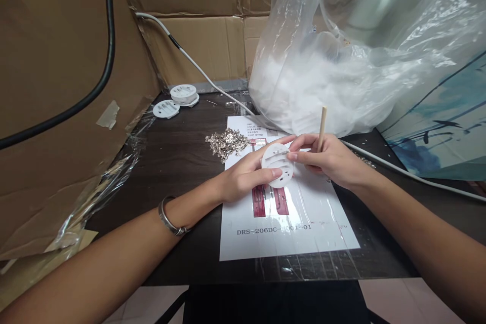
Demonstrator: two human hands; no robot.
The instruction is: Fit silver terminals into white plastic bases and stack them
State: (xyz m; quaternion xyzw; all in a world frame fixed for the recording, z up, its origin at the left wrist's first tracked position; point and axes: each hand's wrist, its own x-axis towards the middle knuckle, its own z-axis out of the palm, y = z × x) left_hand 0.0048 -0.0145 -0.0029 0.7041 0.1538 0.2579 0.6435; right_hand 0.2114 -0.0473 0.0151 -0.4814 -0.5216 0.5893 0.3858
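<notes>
My left hand (248, 174) holds a round white plastic disc (278, 162) with slots, its thumb pressed on the face. A thin wooden stick (322, 124) rises upright out of my right hand (322, 157), which is closed around it. The right thumb and index finger also meet at the disc's upper right edge; whether a small part is pinched there I cannot tell. Beneath both hands lies a printed sheet (258, 243) with red pictures, under clear film. Just beyond my left hand is a heap of small metal pieces (228, 143).
Several similar white discs (166, 109) are at the back left of the dark table (182, 258). A large clear bag (319, 81) of white pieces stands at the back right. A white cable (197, 67) crosses behind. Cardboard walls (205, 45) enclose the left and back.
</notes>
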